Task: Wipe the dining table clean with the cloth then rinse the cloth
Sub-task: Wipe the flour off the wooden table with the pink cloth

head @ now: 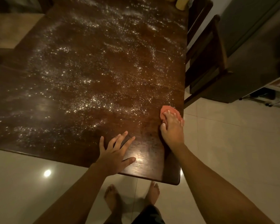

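The dark wooden dining table (87, 65) fills most of the view, and white powder (90, 101) is scattered over much of its top. A small orange-pink cloth (166, 109) lies bunched near the table's right edge. My right hand (172, 128) presses flat on the cloth with straight fingers, covering its near part. My left hand (116, 152) rests on the tabletop by the near edge, fingers spread and holding nothing. The near right corner of the table looks free of powder.
A dark wooden chair (207, 62) stands at the table's right side, with a grey cabinet (255, 46) behind it. A cushioned seat (10, 29) is at the far left. A yellowish container (182, 4) sits at the table's far edge. Pale floor tiles (233, 151) surround the table.
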